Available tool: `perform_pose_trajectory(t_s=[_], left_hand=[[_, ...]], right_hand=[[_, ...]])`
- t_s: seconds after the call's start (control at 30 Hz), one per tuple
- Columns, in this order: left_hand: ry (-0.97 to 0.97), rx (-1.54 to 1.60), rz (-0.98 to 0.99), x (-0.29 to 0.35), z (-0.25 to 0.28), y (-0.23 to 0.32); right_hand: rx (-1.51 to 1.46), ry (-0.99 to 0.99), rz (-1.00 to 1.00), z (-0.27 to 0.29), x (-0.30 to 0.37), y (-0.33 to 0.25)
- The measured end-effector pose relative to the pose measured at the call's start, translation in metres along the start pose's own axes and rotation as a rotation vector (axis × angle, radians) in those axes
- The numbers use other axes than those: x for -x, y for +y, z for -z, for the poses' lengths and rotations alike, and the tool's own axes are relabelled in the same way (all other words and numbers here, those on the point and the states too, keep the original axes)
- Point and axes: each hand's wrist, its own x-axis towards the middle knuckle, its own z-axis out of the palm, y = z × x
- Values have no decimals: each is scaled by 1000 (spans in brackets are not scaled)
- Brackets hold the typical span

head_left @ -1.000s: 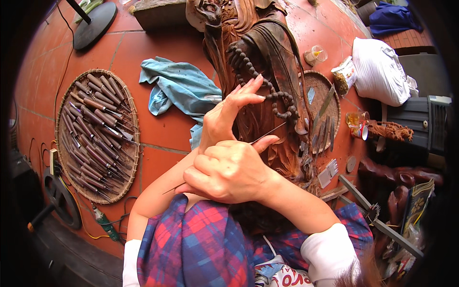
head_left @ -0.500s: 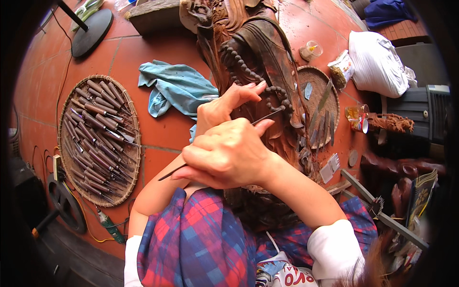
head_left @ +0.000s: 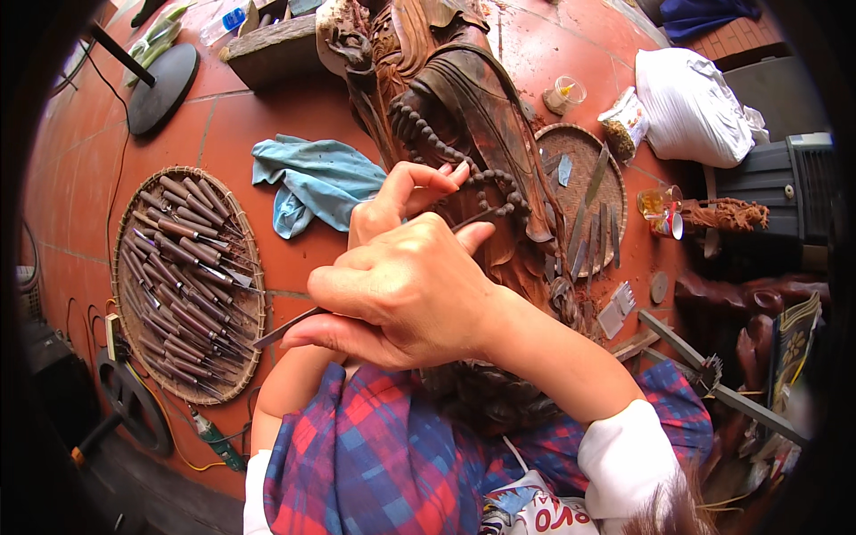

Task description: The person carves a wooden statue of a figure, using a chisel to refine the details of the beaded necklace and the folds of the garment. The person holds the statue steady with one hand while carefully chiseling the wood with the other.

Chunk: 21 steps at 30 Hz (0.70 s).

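A dark brown carved wooden figure (head_left: 477,98) lies in front of me, with a carved string of beads (head_left: 434,140) across its robe. My right hand (head_left: 410,294) is closed around a slim dark metal file (head_left: 283,330). One end of the file sticks out at the hand's left, and the other points toward the lower beads. Beyond it and partly hidden, my left hand (head_left: 390,203) reaches up with its fingers apart, the index fingertip close to the beads. Whether that fingertip touches the wood I cannot tell.
At left, a round woven tray (head_left: 245,361) holds many wooden-handled carving tools. A light blue cloth (head_left: 325,187) lies beside the figure. Another woven tray (head_left: 571,138) with flat files is at right, near a jar (head_left: 563,94) and a white sack (head_left: 687,107). A green power tool (head_left: 217,441) sits lower left.
Both hands have shifted slightly left, and the file's near end now sits farther left and a little lower. The view has also shifted slightly.
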Motion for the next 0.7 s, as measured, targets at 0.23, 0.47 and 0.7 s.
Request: perform_pose_trajectory(t_s=[0.23,0.47,0.7], left_hand=[[57,-279,94,-12,-4,6],[51,-428,-15,-21,-15,11],[77,-395,13,-28,-8,7]], right_hand=[[-25,104,-46,-10,-18,10],[-69,91,-178,-2,-26,18],[-172,57,-298,14,-36,19]])
